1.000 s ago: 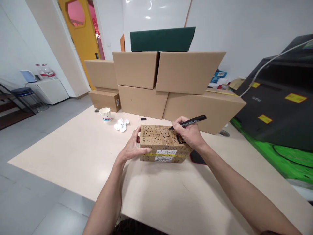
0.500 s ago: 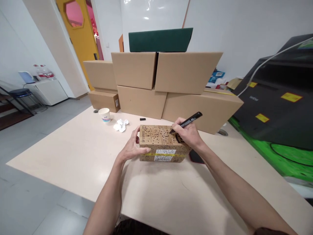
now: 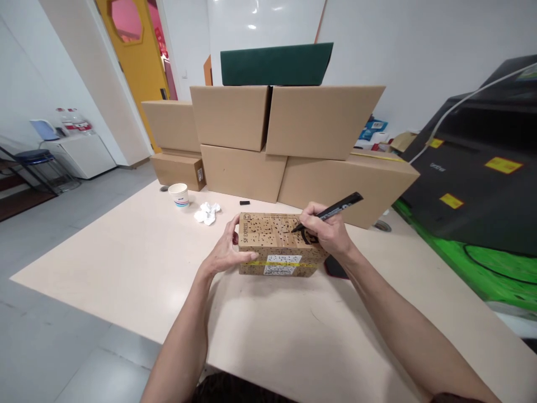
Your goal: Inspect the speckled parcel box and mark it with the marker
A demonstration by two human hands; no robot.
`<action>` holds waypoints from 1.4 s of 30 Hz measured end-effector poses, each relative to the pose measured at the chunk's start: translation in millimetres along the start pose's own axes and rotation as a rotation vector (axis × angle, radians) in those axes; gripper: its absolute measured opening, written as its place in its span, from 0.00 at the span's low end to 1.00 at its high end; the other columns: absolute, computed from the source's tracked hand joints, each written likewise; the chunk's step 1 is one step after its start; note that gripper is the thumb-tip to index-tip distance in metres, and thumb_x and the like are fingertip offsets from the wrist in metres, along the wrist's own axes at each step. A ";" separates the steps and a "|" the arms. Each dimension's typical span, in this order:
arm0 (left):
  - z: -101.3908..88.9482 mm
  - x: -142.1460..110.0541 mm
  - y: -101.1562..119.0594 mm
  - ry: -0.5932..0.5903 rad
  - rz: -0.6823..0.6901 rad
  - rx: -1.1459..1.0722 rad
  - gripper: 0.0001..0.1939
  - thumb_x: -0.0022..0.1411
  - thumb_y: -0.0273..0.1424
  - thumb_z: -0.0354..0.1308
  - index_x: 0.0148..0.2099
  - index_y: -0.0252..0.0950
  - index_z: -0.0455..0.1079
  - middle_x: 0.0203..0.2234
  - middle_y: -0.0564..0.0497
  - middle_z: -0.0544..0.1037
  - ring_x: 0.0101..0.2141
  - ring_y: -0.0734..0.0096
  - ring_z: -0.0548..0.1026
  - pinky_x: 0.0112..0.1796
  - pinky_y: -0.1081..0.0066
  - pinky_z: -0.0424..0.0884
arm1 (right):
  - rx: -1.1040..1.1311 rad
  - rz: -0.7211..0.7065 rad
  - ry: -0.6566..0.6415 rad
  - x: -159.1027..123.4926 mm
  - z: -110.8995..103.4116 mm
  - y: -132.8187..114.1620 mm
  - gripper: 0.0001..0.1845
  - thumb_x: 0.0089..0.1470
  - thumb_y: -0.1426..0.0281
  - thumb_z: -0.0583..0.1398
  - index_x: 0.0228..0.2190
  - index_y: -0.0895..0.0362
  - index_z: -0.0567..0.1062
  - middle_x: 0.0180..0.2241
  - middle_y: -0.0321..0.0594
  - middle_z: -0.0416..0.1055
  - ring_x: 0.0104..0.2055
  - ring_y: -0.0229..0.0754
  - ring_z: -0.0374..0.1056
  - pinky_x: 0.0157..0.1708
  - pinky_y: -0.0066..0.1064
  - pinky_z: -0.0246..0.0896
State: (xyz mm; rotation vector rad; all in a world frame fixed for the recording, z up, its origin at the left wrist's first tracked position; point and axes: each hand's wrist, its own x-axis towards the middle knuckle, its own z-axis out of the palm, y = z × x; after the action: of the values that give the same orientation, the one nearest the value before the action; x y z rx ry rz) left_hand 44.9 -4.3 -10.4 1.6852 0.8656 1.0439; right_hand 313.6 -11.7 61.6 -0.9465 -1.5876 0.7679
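A small cardboard parcel (image 3: 272,242) covered in black marks lies on the beige table (image 3: 138,252). It has a yellow tape band and a white label on its front face. My left hand (image 3: 226,252) grips the parcel's left end, thumb on the front. My right hand (image 3: 327,229) holds a black marker (image 3: 331,211) with its tip on the parcel's top surface. A dark flat object (image 3: 335,268) lies partly hidden under my right wrist.
Several large cardboard boxes (image 3: 293,145) are stacked behind the parcel, a green box (image 3: 274,64) on top. A paper cup (image 3: 178,195), crumpled tissue (image 3: 207,212) and a small black cap (image 3: 244,202) sit on the table. A black and green machine (image 3: 478,184) stands right.
The marker tip has moved slightly across the parcel's top, and the marker now lies flatter. My left hand and the parcel have stayed put.
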 end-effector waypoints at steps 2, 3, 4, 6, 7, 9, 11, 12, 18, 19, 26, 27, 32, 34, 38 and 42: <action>-0.1 0.2 0.0 0.002 0.002 -0.006 0.60 0.47 0.41 0.75 0.75 0.42 0.47 0.68 0.35 0.59 0.65 0.32 0.62 0.64 0.32 0.59 | -0.022 -0.001 -0.113 -0.6 0.4 -4.5 0.13 0.48 0.63 0.62 0.19 0.54 0.67 0.17 0.30 0.60 0.20 0.33 0.53 0.21 0.27 0.48; -0.1 0.4 -0.2 0.001 0.004 -0.010 0.60 0.47 0.41 0.75 0.75 0.43 0.47 0.68 0.35 0.59 0.65 0.33 0.62 0.64 0.32 0.59 | -0.032 0.004 -0.159 -0.7 0.8 -6.7 0.13 0.48 0.63 0.62 0.18 0.54 0.67 0.17 0.30 0.61 0.20 0.33 0.54 0.21 0.27 0.49; -0.1 0.6 -0.5 -0.002 0.006 -0.013 0.60 0.47 0.41 0.75 0.75 0.43 0.47 0.68 0.36 0.59 0.65 0.33 0.62 0.64 0.32 0.59 | -0.038 0.007 -0.185 -0.8 1.3 -8.4 0.13 0.48 0.63 0.62 0.18 0.54 0.67 0.17 0.31 0.61 0.20 0.33 0.54 0.21 0.27 0.49; -0.2 1.1 -1.5 -0.009 0.011 -0.019 0.59 0.48 0.40 0.75 0.75 0.44 0.48 0.68 0.36 0.59 0.65 0.34 0.62 0.63 0.32 0.59 | -0.035 0.005 -0.152 -1.0 2.1 -9.5 0.13 0.48 0.63 0.62 0.18 0.54 0.67 0.17 0.30 0.60 0.20 0.33 0.53 0.21 0.27 0.49; -0.4 1.2 -2.1 -0.011 0.013 -0.022 0.59 0.48 0.40 0.75 0.75 0.44 0.48 0.68 0.36 0.60 0.65 0.34 0.62 0.63 0.32 0.59 | -0.035 -0.002 -0.098 -1.2 2.4 -9.0 0.13 0.49 0.62 0.62 0.19 0.54 0.68 0.16 0.30 0.59 0.19 0.33 0.53 0.20 0.27 0.48; -0.7 1.4 -3.3 -0.011 0.017 -0.024 0.58 0.48 0.40 0.76 0.74 0.44 0.49 0.67 0.37 0.60 0.65 0.35 0.62 0.63 0.33 0.60 | -0.041 -0.016 0.045 -1.5 2.9 -6.5 0.13 0.49 0.62 0.62 0.19 0.54 0.68 0.16 0.29 0.58 0.19 0.33 0.52 0.20 0.27 0.48; -1.0 1.5 -4.4 -0.008 0.023 -0.024 0.57 0.48 0.39 0.76 0.74 0.44 0.49 0.67 0.37 0.60 0.65 0.35 0.62 0.64 0.33 0.60 | -0.060 -0.017 0.132 -1.2 3.5 -3.7 0.13 0.48 0.63 0.61 0.18 0.54 0.67 0.16 0.30 0.59 0.20 0.33 0.53 0.21 0.27 0.48; -1.1 1.6 -4.8 -0.006 0.028 -0.024 0.57 0.48 0.39 0.76 0.74 0.44 0.50 0.67 0.37 0.60 0.65 0.35 0.62 0.64 0.33 0.60 | -0.075 -0.010 0.128 -0.7 3.9 -2.6 0.13 0.48 0.63 0.61 0.18 0.54 0.67 0.16 0.30 0.60 0.20 0.33 0.53 0.21 0.27 0.48; -1.4 2.3 -6.1 -0.001 0.046 -0.023 0.57 0.48 0.40 0.75 0.73 0.43 0.50 0.67 0.37 0.61 0.65 0.36 0.63 0.63 0.35 0.61 | -0.097 0.077 0.124 2.2 5.1 0.5 0.12 0.46 0.62 0.61 0.18 0.53 0.67 0.15 0.29 0.59 0.19 0.34 0.53 0.19 0.27 0.48; -1.5 2.3 -6.2 -0.001 0.042 -0.016 0.57 0.48 0.41 0.75 0.73 0.43 0.50 0.67 0.37 0.61 0.65 0.36 0.63 0.63 0.35 0.62 | -0.095 0.060 0.188 2.0 4.9 1.1 0.12 0.46 0.62 0.61 0.18 0.53 0.66 0.15 0.29 0.58 0.19 0.34 0.53 0.20 0.27 0.48; -1.7 1.8 -4.6 0.010 0.040 0.004 0.56 0.48 0.41 0.75 0.73 0.43 0.51 0.66 0.37 0.61 0.64 0.35 0.64 0.61 0.34 0.63 | -0.206 0.046 0.279 1.7 3.0 8.0 0.12 0.46 0.64 0.59 0.17 0.52 0.64 0.16 0.30 0.59 0.20 0.35 0.54 0.21 0.29 0.49; -1.4 1.9 -4.3 0.009 0.036 0.006 0.56 0.48 0.41 0.75 0.73 0.43 0.50 0.66 0.37 0.61 0.64 0.35 0.64 0.61 0.33 0.63 | -0.232 0.066 0.233 2.6 2.6 8.7 0.11 0.46 0.64 0.59 0.17 0.52 0.64 0.16 0.30 0.59 0.20 0.35 0.55 0.21 0.29 0.49; -0.8 2.4 -4.4 0.008 0.020 0.017 0.58 0.47 0.42 0.75 0.74 0.43 0.49 0.66 0.36 0.61 0.63 0.36 0.65 0.61 0.32 0.63 | -0.175 0.057 0.276 6.3 1.3 8.6 0.13 0.47 0.62 0.59 0.17 0.53 0.64 0.17 0.30 0.57 0.21 0.35 0.53 0.22 0.29 0.48; -0.9 2.2 -4.8 0.002 0.026 0.011 0.57 0.48 0.42 0.75 0.74 0.43 0.49 0.66 0.36 0.62 0.63 0.36 0.65 0.61 0.33 0.63 | -0.134 0.033 0.295 6.6 1.9 8.2 0.16 0.50 0.60 0.60 0.18 0.53 0.64 0.18 0.29 0.57 0.22 0.35 0.52 0.23 0.29 0.49; -1.2 1.9 -5.0 0.003 0.038 -0.004 0.57 0.48 0.40 0.75 0.74 0.43 0.49 0.65 0.37 0.62 0.63 0.37 0.66 0.61 0.35 0.65 | -0.167 0.072 0.161 7.8 4.8 10.1 0.18 0.52 0.55 0.62 0.20 0.53 0.66 0.18 0.29 0.58 0.22 0.35 0.53 0.23 0.29 0.48; -0.7 1.8 -4.1 0.004 0.044 -0.008 0.56 0.48 0.40 0.74 0.73 0.43 0.50 0.65 0.36 0.63 0.62 0.37 0.66 0.60 0.36 0.66 | -0.187 0.080 0.143 10.4 6.7 11.8 0.19 0.51 0.54 0.62 0.19 0.53 0.65 0.18 0.29 0.57 0.22 0.35 0.53 0.23 0.29 0.47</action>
State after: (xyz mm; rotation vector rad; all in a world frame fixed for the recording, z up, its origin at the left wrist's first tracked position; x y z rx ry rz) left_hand 44.6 -1.2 -13.7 1.7026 0.8295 1.0790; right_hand 308.2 3.1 54.9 -1.1804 -1.5220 0.5997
